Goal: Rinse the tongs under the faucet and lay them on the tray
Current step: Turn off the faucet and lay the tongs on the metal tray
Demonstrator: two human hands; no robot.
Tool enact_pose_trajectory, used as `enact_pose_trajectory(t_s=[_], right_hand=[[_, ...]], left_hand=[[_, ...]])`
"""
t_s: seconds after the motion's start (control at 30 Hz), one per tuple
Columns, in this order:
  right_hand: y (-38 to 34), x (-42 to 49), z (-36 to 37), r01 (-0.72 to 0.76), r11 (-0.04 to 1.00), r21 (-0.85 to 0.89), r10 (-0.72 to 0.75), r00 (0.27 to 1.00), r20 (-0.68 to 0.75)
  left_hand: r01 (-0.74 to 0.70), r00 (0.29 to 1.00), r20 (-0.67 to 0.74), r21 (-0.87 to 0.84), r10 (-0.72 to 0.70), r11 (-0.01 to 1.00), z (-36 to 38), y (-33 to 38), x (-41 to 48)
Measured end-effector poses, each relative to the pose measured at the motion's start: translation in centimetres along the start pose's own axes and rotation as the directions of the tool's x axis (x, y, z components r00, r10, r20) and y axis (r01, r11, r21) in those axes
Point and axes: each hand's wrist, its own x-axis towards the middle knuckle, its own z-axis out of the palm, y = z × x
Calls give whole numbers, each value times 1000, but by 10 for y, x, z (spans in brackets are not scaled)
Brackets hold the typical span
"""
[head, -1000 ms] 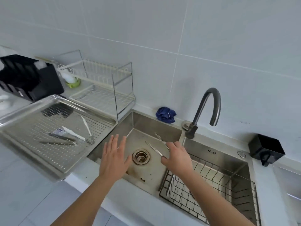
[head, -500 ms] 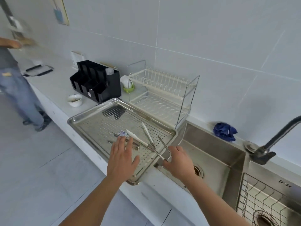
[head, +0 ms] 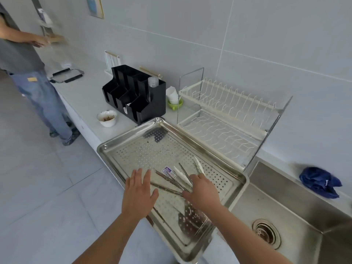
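A second person point(head: 28, 73) stands far left at the counter point(head: 83, 96), well apart from the work. Nearer are a bowl point(head: 107, 117) and a black organizer point(head: 137, 96), both just behind the tray point(head: 133, 149).

The left hand point(head: 140, 189) hovers flat over the tray's front-left rim, its fingers point(head: 137, 174) spread straight and holding nothing. Beside it lie dark metal utensils point(head: 165, 181) and a white pair point(head: 198, 165). The tongs point(head: 183, 171) are low over the tray among these, one thin arm running under the right hand point(head: 202, 191). That hand's back faces the camera and its fingers point(head: 187, 193) reach down onto the cluster; whether they pinch the tongs or have let go cannot be told.

This looks like the last step, the laying down. The next move calls for a clean release, then lifting the hand straight up so it drags nothing along.

The tray's front rim appears to overhang the counter edge, so a press there could tip it. The back half of the tray is bare; the rack point(head: 228, 119) stands close behind it, and the sink point(head: 297, 212) and cloth point(head: 320, 184) lie to the right.
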Motion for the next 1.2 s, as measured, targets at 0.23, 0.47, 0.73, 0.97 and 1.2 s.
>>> enact_pose_trajectory(t_s=[0.23, 0.47, 0.73, 0.97, 1.2], right_hand=[[-33, 95, 18, 10, 1000, -14, -10, 999, 44], [-63, 153, 39, -104, 994, 17, 102, 989, 108], [-105, 197, 66, -338, 936, 93, 337, 941, 31], [-131, 194, 74, -513, 848, 132, 518, 855, -4], [-100, 136, 69, -516, 851, 102, 524, 848, -80]], left_hand=[[41, 998, 45, 80, -45, 996, 14, -37, 69], [-43, 996, 84, 147, 31, 988, 5, -79, 149], [-226, 971, 135, 224, 200, 948, 2, -147, 250], [-402, 911, 185, 202, 368, 893, 18, -171, 265], [-418, 905, 113, 71, 409, 906, 17, -183, 264]])
